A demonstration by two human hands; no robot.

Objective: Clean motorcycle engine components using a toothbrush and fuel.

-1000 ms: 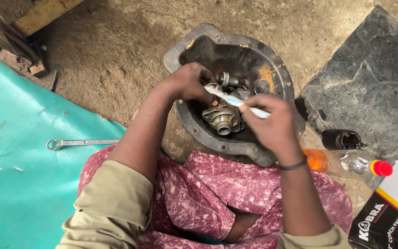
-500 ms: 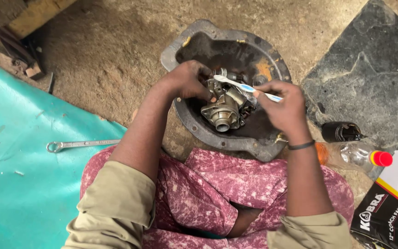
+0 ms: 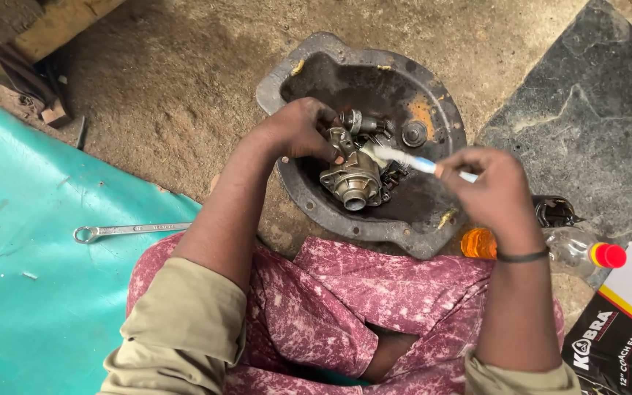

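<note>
Since the earlier frames: brush head shifted from the far side of the metal part to its upper right shoulder; right hand drawn out toward 3 o'clock; camera framing slightly lower.

Head view, single entry.

Item 1, left hand (image 3: 298, 132): closed on the metal carburettor-like part (image 3: 352, 179), fingers clamped over its top at 11 o'clock of the casting.

Item 2, right hand (image 3: 491, 186): closed round the handle of a white toothbrush (image 3: 411, 161), bristles touching the part.

Item 3, the part: sits inside a dark, greasy metal pan (image 3: 404, 234) on the dirt floor, round bore facing the viewer. Judged stiff, fairly heavy for its bulk, oily and apt to slip; best held by the flanged body, not the small protruding fittings.

Item 4, loose small fittings (image 3: 415, 134) in the pan at 1 o'clock of the part.

Item 5, spanner (image 3: 129, 231) lying on teal sheet (image 3: 31, 292), at 9 o'clock.

Item 6, clear bottle with red cap (image 3: 587, 252), with orange liquid, at 4 o'clock beside a printed carton (image 3: 623, 329).
</note>
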